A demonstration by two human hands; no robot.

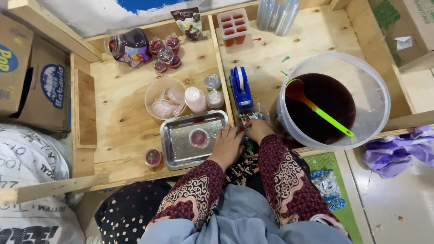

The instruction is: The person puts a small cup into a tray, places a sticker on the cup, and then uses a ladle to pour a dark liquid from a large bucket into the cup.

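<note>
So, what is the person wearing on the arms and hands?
Both arms are covered to the wrist by long sleeves in dark red with a cream and black swirling batik-style pattern. The left hand and right hand are bare: no gloves, and no rings or watch can be seen.

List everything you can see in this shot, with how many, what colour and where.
Steel tray: one, silver, front centre, one filled cup on it.
Filled small cups: about five, dark red, back left beside a jar.
Jar: one, clear with dark contents, back left, lying down.
Bowl: one, clear, behind the tray.
Tape dispenser: one, blue, on the wooden divider.
Bucket: one, clear, dark liquid inside, right.
Ladle: one, green handle, in the bucket.
Ice mould: one, red, back centre.
Cardboard boxes: two, brown, far left.
Left hand: on the tray's right edge.
Right hand: beside the bucket, on small colourful bits.
</note>
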